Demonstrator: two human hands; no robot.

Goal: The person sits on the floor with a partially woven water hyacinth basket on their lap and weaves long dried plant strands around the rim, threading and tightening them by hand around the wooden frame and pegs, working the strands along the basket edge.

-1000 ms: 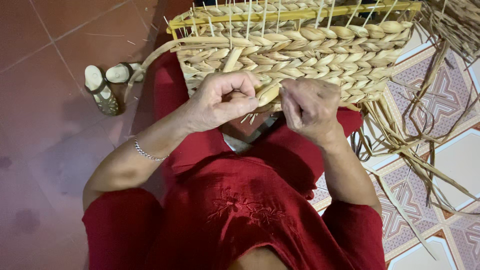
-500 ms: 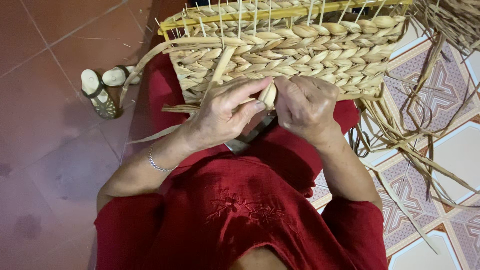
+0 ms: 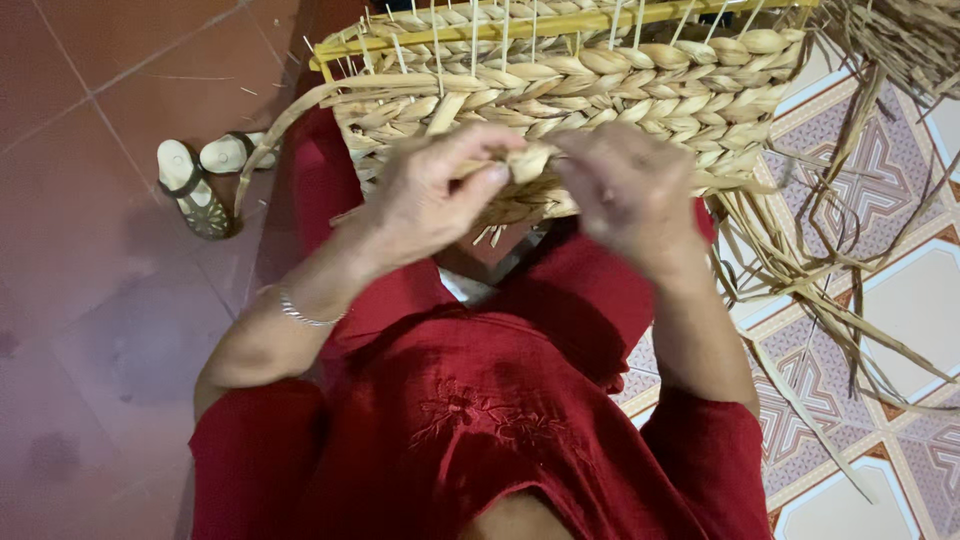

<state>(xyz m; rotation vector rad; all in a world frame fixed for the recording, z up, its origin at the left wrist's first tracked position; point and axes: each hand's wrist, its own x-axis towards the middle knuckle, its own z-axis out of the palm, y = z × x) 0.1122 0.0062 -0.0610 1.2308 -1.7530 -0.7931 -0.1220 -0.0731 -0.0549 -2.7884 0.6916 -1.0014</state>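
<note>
A half-woven straw basket [image 3: 640, 80] on a yellow frame [image 3: 520, 30] rests on my lap, over red clothes. My left hand [image 3: 435, 190] pinches a thick straw strand [image 3: 528, 160] at the basket's lower edge, thumb and forefinger closed on it. My right hand [image 3: 625, 190] is blurred and sits just to the right, fingers curled against the same row of weave; what it grips is hidden. A thin bracelet circles my left wrist [image 3: 300, 312].
A pair of pale sandals [image 3: 200, 180] lies on the red floor tiles at left. Loose dry straw strands [image 3: 830, 280] trail from the basket over patterned tiles at right. More straw bundles [image 3: 910, 40] sit at the top right.
The basket has shifted slightly and both hands have moved up along its lower edge. My left hand has closed its fingers on a strand; my right hand is moving.
</note>
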